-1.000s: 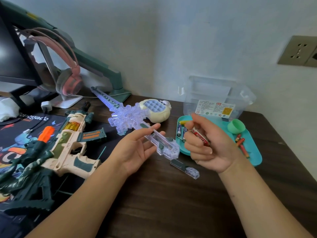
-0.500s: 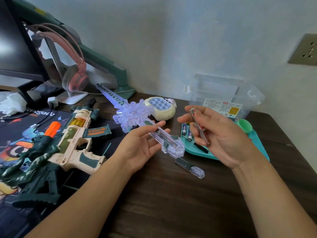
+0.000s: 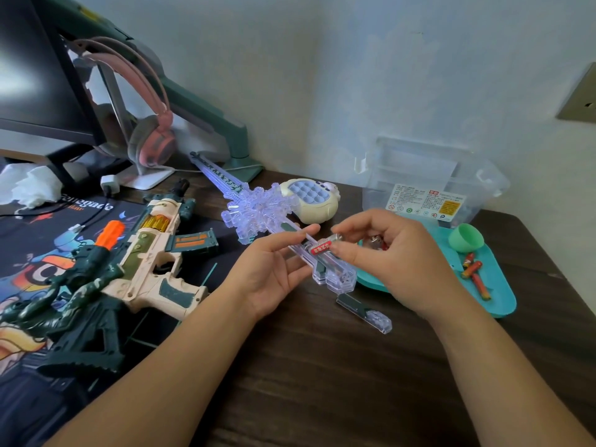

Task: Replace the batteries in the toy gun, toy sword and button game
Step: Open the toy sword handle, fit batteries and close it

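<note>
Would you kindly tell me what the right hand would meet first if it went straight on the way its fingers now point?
Probably the toy sword, at its clear handle right beneath the battery that the right hand pinches; the left hand holding it lies just beyond. Depth is unclear.

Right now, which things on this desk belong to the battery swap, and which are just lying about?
For the job: toy sword, red battery, loose cover, toy gun, button game, tray of batteries.
Lying about: headphones, tissue, clear box.
</note>
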Demonstrator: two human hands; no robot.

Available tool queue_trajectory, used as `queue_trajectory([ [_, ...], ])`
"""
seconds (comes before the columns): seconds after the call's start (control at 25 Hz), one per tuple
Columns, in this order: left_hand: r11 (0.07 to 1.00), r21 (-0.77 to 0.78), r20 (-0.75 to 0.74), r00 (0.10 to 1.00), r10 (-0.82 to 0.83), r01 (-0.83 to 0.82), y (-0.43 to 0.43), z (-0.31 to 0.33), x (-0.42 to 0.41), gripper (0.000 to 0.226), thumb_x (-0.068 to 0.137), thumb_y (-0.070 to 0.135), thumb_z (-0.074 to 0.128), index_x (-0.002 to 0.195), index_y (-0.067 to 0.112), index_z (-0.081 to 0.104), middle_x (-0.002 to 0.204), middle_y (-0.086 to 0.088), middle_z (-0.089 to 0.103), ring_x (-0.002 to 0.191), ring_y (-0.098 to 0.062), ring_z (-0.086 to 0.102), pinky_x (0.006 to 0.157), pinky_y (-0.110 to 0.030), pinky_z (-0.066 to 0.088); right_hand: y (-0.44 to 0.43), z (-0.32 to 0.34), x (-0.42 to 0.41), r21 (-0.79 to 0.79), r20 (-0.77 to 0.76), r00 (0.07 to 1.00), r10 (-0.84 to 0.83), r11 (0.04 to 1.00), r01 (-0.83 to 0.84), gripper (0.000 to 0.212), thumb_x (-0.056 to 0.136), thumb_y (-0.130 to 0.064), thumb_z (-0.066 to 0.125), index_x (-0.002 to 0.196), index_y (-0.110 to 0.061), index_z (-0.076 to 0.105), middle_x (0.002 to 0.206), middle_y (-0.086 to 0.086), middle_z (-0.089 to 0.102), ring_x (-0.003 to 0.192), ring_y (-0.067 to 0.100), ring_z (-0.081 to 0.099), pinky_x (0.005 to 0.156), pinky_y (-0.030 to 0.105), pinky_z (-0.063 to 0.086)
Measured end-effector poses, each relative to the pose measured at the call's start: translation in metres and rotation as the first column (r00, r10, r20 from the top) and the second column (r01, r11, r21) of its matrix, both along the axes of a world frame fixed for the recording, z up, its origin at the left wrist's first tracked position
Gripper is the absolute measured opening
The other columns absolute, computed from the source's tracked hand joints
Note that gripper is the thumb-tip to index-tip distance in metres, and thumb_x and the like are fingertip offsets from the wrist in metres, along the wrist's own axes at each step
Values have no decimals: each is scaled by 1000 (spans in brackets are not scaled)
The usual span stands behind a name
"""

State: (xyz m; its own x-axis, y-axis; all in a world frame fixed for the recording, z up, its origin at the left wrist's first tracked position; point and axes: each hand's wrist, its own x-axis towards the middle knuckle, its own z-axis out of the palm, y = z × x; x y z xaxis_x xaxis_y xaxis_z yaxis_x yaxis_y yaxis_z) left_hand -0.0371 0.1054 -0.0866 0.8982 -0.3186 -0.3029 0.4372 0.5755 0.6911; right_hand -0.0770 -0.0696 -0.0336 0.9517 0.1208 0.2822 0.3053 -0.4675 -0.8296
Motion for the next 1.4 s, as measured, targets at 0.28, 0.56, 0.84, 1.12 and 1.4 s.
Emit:
queue_trajectory([
  [0.28,1000,21,-14,1000,-3,3,-1,1,-2,22,90,4,57,105,2,74,99,-18,73,78,-24,74,63,-32,62,1,-1,2,-263,-112,993,35,963,-63,20,79,-29,73,92,-43,70,91,-14,58,80,-10,51,66,6,36],
  [0.56,1000,20,-10,1000,-15,15,-2,1,-2,24,92,4,56,112,0,69,112,-20,71,90,-26,72,75,-34,63,4,-2,5,-176,-308,951,24,981,-82,32,75,-15,70,98,-36,66,88,-6,58,65,3,50,61,21,41],
  [0.84,997,82,-21,1000,-7,9,-6,-5,-3,28,92,6,59,117,-2,67,112,-20,71,87,-24,73,80,-34,61,28,-9,16,-392,-235,937,-257,908,151,18,79,-32,71,93,-28,60,72,-11,53,71,9,54,61,25,40],
  [1.12,999,50,-2,1000,-18,18,-6,-1,-5,23,92,3,57,86,4,79,99,-14,75,85,-23,73,82,-36,59,10,-1,17,188,-502,865,-3,976,112,21,87,-28,65,101,-13,67,84,-1,64,73,9,55,63,23,41],
  [1.4,1000,17,-14,1000,-3,3,-7,2,-7,29,89,0,57,118,0,60,110,-13,75,92,-25,76,75,-38,63,-26,22,9,899,-266,810,523,437,13,47,80,11,44,124,-1,54,114,26,64,99,32,68,79,34,59],
])
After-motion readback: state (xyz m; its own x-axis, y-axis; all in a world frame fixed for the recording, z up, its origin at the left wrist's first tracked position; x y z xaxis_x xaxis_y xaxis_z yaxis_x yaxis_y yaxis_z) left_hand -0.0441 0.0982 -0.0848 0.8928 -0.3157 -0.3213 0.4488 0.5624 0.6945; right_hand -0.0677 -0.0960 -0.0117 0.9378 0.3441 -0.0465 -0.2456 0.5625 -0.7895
